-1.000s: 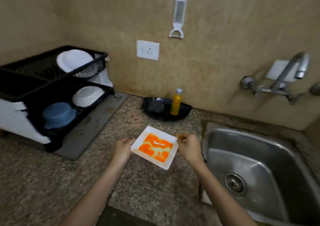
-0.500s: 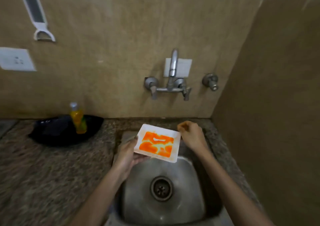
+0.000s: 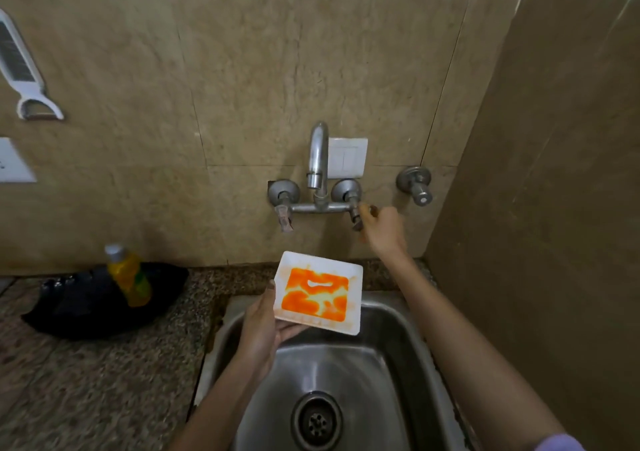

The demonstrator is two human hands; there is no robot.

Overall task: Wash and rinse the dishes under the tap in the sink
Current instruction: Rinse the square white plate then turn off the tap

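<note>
- My left hand [image 3: 263, 326] is gripping the white square plate [image 3: 318, 296] by its left edge, thumb lying on the rim and fingers curling underneath.
- The plate is hanging tilted above the rear of the steel sink [image 3: 391, 364], just right of my left hand, its well showing orange sauce smears.
- My right hand [image 3: 382, 229] is reaching up to the wall, well above and right of the plate, its curled fingers pinching the right tap handle [image 3: 356, 215]; this part is showing slightly blurred.
- The tap spout [image 3: 318, 156] is rising just left of my right hand, almost directly above the plate.
- The drain [image 3: 317, 419] is lying in the sink floor, below both hands.
- A yellow soap bottle [image 3: 129, 276] is standing tilted in a black tray [image 3: 86, 312] on the speckled tabletop [image 3: 86, 381], well left of my left hand.
- A white peeler [image 3: 24, 76] is hanging on the wall, far up and left of my left hand.
</note>
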